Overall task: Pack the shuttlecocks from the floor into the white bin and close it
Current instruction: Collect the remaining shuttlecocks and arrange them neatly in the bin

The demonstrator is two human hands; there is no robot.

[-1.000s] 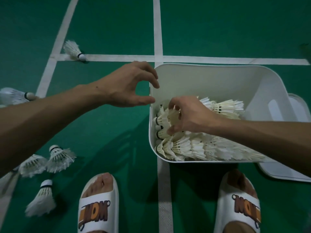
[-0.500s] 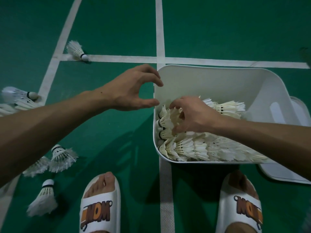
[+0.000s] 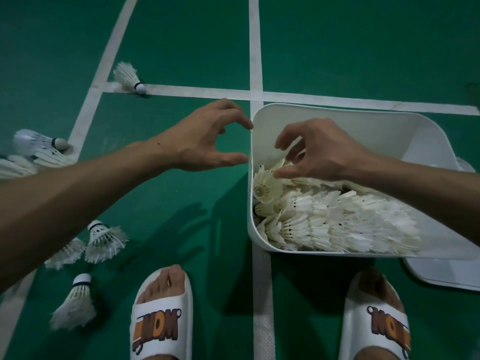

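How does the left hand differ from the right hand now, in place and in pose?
The left hand is over the green floor, just outside the white bin; the right hand is over the bin, above the packed shuttlecocks. The left hand's forefinger nearly reaches the bin's rim; the right hand's thumb is down by the feathers. Both are curved, thumb and fingers apart, and seem to hold nothing.

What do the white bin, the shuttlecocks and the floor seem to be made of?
White bin: probably plastic, smooth and matte, with rounded moulded corners.
Shuttlecocks: likely real feathers, since separate vanes and thin quills show.
Floor: apparently a green synthetic mat, faintly glossy, with white lines.
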